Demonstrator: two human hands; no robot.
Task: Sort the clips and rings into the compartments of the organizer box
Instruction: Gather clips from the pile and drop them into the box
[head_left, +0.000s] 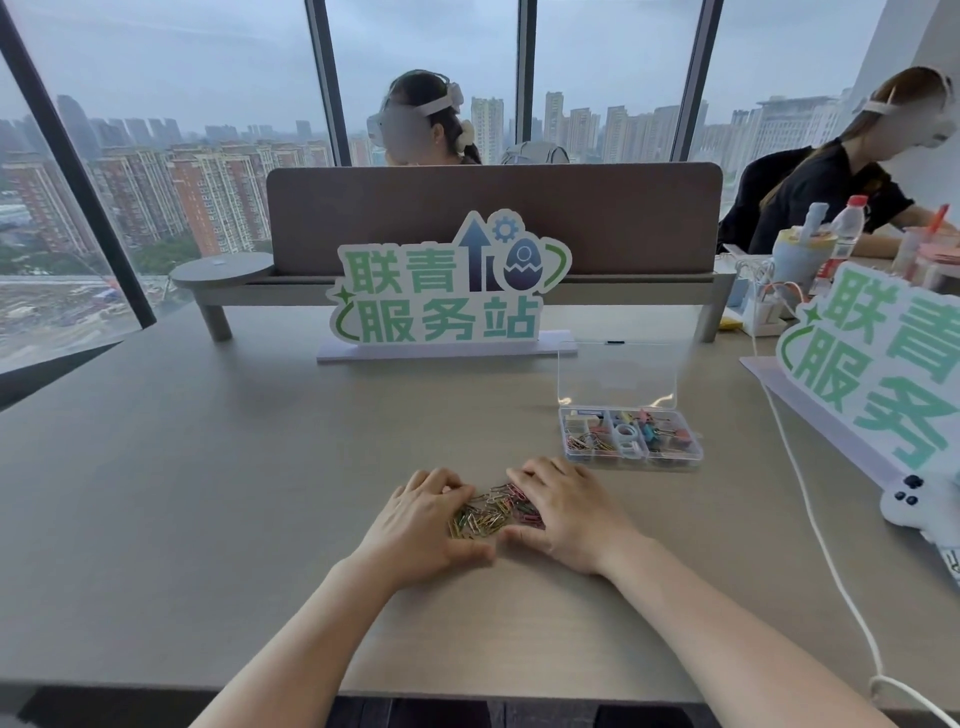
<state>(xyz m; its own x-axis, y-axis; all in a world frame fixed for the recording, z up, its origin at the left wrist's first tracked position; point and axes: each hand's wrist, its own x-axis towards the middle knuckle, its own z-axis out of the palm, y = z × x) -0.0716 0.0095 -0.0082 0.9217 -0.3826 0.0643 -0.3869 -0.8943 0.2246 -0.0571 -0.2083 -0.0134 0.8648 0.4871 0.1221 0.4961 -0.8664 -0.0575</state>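
- Your left hand (423, 525) and right hand (563, 514) lie flat on the table (208, 467), one at each side of a heap of coloured paper clips (493, 512); the thumbs nearly meet on the heap's near side.
- The fingers (441, 486) of both hands are loosely curved and touch the heap's edges without pinching a clip. This cupping appears meant to rake the loose clips into one pile, so they can be lifted together.
- The organizer box (631, 436) stands beyond the heap and to its right, apart from your right hand. Its clear lid (615, 374) is propped upright, leaving the compartments open from above.
- The compartment nearest the heap already holds paper clips; the others hold binder clips and pale rings, though the exact division is too small to read.
- A green-lettered sign (447, 283) stands farther beyond the heap.
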